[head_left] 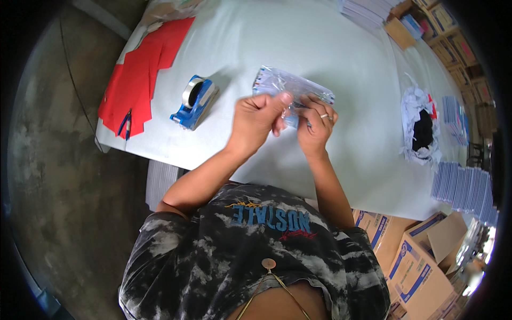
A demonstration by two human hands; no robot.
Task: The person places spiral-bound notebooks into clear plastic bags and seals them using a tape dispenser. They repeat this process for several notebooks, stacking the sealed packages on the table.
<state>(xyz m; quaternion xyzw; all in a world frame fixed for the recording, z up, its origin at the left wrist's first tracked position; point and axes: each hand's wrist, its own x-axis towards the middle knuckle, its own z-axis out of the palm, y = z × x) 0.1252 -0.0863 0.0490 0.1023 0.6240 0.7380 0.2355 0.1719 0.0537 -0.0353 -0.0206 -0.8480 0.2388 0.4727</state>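
Looking down over a pale table [234,50] at two bare hands close together. Held between them, a clear plastic packet [296,82] with whitish contents, too glossy and small to name, and small coloured marks at both ends. Spread mostly beyond the fingers, with glossy film also in the narrow gap between the hands. In the left hand [256,118], thumb and fingers drawn tightly together on the near side of the packet. In the right hand [316,121], fingers curled over its near right part, with a ring [324,116] on one finger. Cannot tell whether resting on the table or lifted just above. Left of the grip, well apart, a blue tape dispenser [205,100] with a pale roll. Farther left, overlapping red sheets [141,74], with blue-handled pliers [126,124] lying on their near part. Far right of the grip, crumpled white paper [412,106] around something black [423,130]. Beyond that and nearer, stacked booklets [464,184]. Low to the right, below table level, cardboard boxes [418,277]. Directly behind the grip, toward the viewer, a black-and-white patterned shirt [256,240].
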